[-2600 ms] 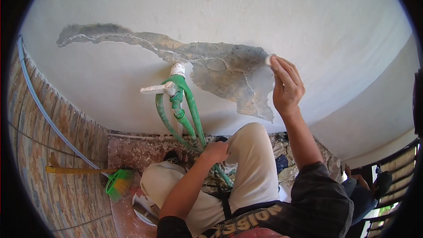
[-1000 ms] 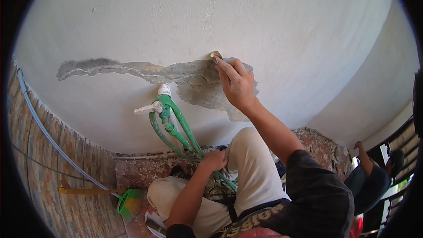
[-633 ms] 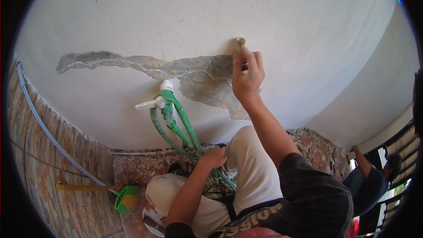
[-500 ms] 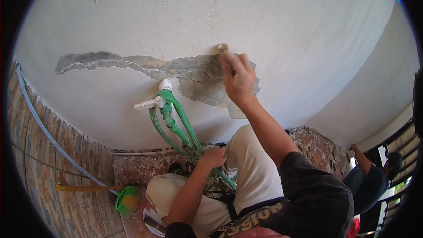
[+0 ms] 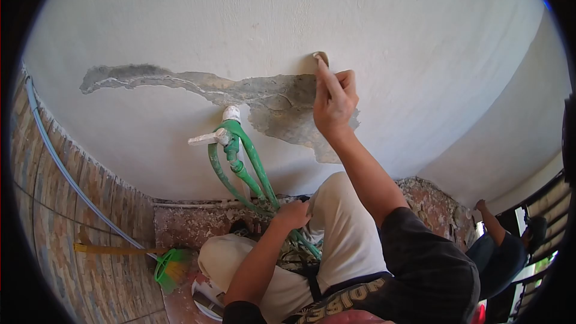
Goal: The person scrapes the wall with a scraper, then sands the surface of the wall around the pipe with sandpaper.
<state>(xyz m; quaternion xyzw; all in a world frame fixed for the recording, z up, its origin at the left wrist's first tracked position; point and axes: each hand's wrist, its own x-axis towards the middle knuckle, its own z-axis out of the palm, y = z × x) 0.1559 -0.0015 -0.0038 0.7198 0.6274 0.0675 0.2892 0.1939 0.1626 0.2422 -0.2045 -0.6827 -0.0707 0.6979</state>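
Note:
My right hand [image 5: 336,102] is raised to the white wall [image 5: 396,54], its fingers closed around a small scraper [image 5: 321,58]. The scraper's thin blade meets the wall just above a bare grey patch [image 5: 273,102] where the paint is gone. Most of its handle is hidden in the hand. Low down beside my bent knee, my left hand [image 5: 292,214] is curled next to the green hose [image 5: 255,159]; what it holds, if anything, is hidden. The hose loops over a green tap [image 5: 230,144] with a white lever, fixed to the wall left of my right hand.
A broom [image 5: 173,269] with green and yellow bristles leans by the stone-look tiles [image 5: 66,228] at left. A pale blue pipe [image 5: 75,186] runs along there. Paint flakes litter the red floor [image 5: 186,222]. Another person [image 5: 495,252] is at the right, near a dark railing.
My right hand and the scraper have shifted slightly right and up along the wall. My left hand has stayed by the knee. The view has tilted a little.

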